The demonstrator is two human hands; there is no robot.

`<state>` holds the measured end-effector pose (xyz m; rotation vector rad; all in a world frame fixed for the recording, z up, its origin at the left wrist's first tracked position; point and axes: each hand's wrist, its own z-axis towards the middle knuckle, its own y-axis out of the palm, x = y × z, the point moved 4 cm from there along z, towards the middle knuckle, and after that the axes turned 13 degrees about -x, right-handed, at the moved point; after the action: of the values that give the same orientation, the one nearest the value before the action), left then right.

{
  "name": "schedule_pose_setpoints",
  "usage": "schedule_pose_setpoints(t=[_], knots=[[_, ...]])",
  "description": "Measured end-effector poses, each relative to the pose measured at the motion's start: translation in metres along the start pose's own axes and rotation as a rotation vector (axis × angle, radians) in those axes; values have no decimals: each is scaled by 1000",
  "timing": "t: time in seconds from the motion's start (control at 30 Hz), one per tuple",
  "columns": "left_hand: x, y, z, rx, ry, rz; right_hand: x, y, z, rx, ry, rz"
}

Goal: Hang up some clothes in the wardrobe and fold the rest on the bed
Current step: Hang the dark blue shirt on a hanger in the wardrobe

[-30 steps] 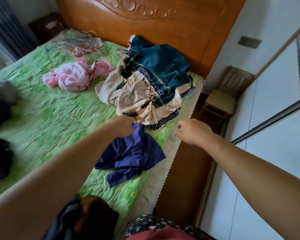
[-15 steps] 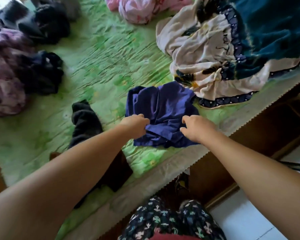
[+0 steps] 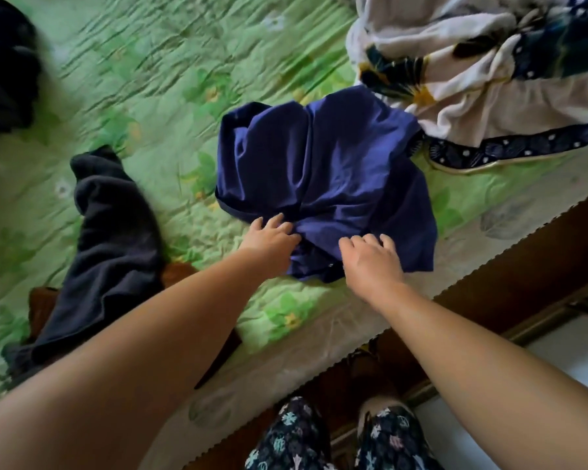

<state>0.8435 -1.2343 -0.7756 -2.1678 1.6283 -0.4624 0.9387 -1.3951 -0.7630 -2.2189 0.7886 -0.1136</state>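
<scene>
The navy garment (image 3: 323,171) lay crumpled on the bed (image 3: 170,62), near its right edge. Both hands rested on the garment's near hem. The left hand (image 3: 269,237) had its fingers spread on the bunched cloth, and the right hand (image 3: 370,262) lay loose and flat beside it, gripping nothing. A dark garment (image 3: 112,232) sprawled to the left. A cream patterned heap (image 3: 455,62) lay just beyond, at far right.

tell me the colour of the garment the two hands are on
The garment is plain dark navy blue, with no pattern; the head view shows it.
</scene>
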Motion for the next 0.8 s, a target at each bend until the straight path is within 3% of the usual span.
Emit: schedule_pose_setpoints(t=[0.17,0.37,0.5,0.63,0.8], knots=[[-11,-35,-12,278,82,-355,12,-32,5,48,28,544],[-21,-114,-68,475,226,-552,3,-116,-21,234,-54,814],[-23,-180,-121,554,257,-527,0,-180,-48,258,-45,622],[-30,-239,-186,620,126,-320,8,-259,-87,409,6,461],[-57,-303,-262,698,-34,-92,7,-367,-160,495,-91,209]])
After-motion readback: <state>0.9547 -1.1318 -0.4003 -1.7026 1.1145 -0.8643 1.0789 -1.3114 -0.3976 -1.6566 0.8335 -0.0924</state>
